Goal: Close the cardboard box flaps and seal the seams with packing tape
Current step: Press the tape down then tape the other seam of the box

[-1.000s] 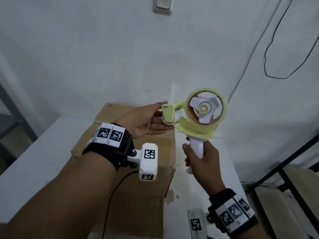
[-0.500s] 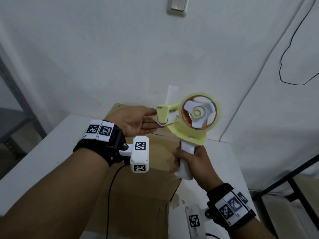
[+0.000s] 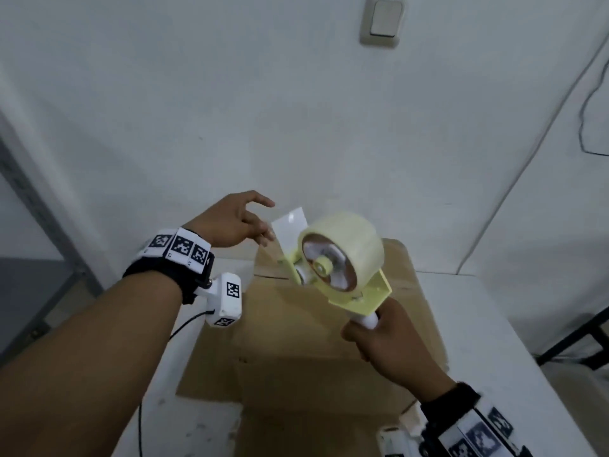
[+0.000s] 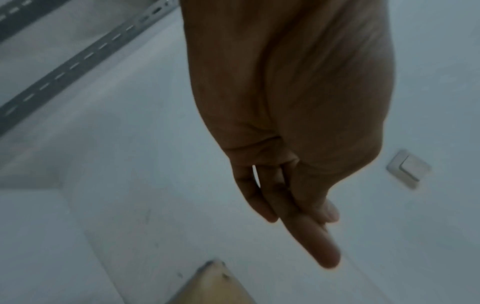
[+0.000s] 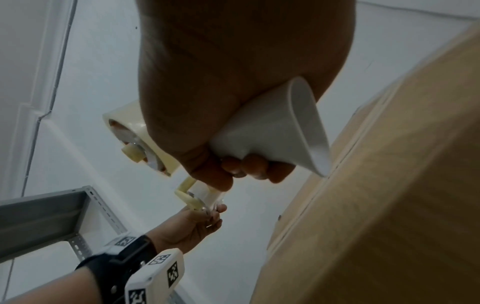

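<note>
A brown cardboard box (image 3: 313,341) lies on the white table with its top flaps folded flat. Above its far end my right hand (image 3: 389,338) grips the white handle (image 5: 272,127) of a pale yellow tape dispenser (image 3: 362,291) that carries a roll of clear tape (image 3: 342,239). The dispenser tilts, its front pointing away and left. There my left hand (image 3: 253,222) pinches the edge of the pale free tape end (image 3: 290,225), with one finger held out straight. In the left wrist view the thumb lies against straight fingers (image 4: 311,236); the tape itself does not show there.
The white table (image 3: 494,324) stands in a corner of white walls. A wall switch (image 3: 382,23) is high up, and a black cable (image 3: 590,110) hangs at the right. A grey metal shelf frame (image 3: 33,258) stands left and a black frame (image 3: 576,341) right.
The dispenser has swung down and away over the box's far end, its roll face turned toward me. My left hand left the dispenser's front and now holds the tape end.
</note>
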